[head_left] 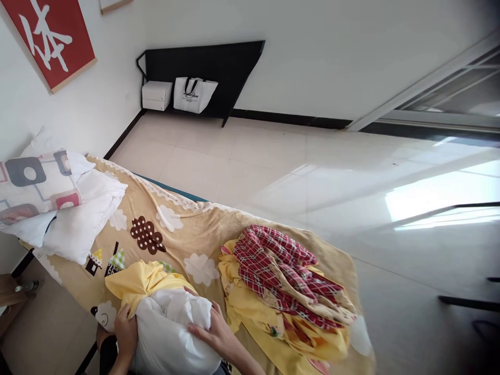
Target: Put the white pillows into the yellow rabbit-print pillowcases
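A white pillow (pixel 172 333) lies close to my body at the near edge of the bed, with a yellow pillowcase (pixel 146 281) around its far left end. My left hand (pixel 127 330) has its fingers closed on the edge of the pillowcase, where the fabric meets the white pillow. My right hand (pixel 214 328) grips the bunched right side of the pillow, thumb on top and fingers over its far side. The pillow's lower end runs out of view at the bottom.
A tan patterned blanket (pixel 203 234) covers the bed. Heaped yellow cloth (pixel 250 307) and red plaid fabric (pixel 273 255) lie right. White pillows (pixel 89 213) and a patterned pillow (pixel 35 182) are stacked left. A black bench (pixel 230 67) holds a white bag (pixel 193 96) and boxes (pixel 155 96).
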### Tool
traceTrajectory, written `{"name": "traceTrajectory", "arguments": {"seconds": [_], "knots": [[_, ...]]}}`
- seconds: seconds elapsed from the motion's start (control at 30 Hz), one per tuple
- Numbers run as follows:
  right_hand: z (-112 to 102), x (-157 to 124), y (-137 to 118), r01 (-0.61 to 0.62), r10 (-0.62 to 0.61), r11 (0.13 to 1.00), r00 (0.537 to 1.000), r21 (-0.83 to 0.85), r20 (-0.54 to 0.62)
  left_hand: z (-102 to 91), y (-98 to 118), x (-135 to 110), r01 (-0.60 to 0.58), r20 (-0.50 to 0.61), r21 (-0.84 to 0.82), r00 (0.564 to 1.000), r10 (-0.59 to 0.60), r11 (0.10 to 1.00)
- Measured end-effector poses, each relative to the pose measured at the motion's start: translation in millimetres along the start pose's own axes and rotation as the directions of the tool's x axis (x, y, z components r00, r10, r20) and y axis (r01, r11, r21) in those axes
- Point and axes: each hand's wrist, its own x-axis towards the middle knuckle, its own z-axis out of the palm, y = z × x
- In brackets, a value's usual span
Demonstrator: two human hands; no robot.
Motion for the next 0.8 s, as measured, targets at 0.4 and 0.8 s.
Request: {"name": "traceTrajectory", "arguments": {"seconds": [0.4, 0.8], "knots": [[77, 32, -23, -0.049, 0.053, 0.988, 0.998, -0.147, 0.022, -58.1, 34, 43, -0.281, 0.202, 0.168, 0.948, 0.247, 0.945], [84, 12, -10, 0.066, -0.083, 0.994, 0.973, -0.085, -0.214, -10.0, 66, 61, -0.318, 0.243, 0.186, 0.932, 0.27, 0.93]]}}
